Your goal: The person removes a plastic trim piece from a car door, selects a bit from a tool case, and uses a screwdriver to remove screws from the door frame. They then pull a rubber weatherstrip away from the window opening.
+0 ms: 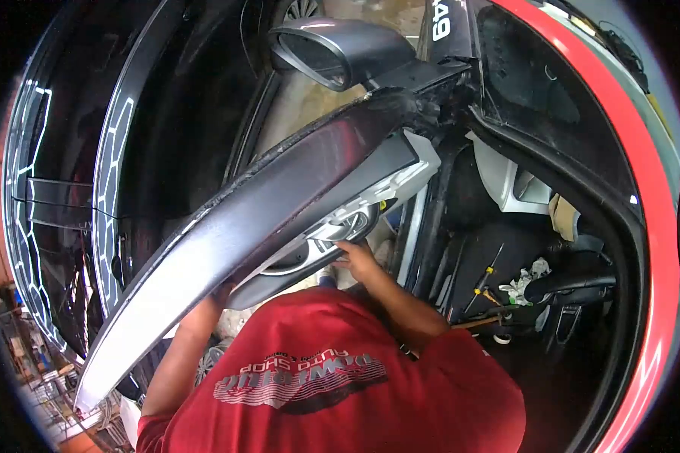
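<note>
A dark grey door trim panel (257, 293) with a silver inner handle (347, 225) stands tilted beside the open car door (227, 219). Its pale back edge (412, 177) shows at the upper end, apart from the door frame there. My right hand (360, 261) grips the panel by the armrest, fingertips near the switches below the handle. Lower down, my left hand (221, 294) reaches to the panel's near end under the door frame. Its fingers are hidden behind the frame and panel.
A side mirror (344, 53) juts from the door's front. A glossy black car (181, 113) stands close on the left. On the cabin floor at right lie a yellow-handled screwdriver (485, 278), crumpled white paper (527, 281) and a wooden-handled tool (480, 322). The red roof edge (642, 174) curves along the right.
</note>
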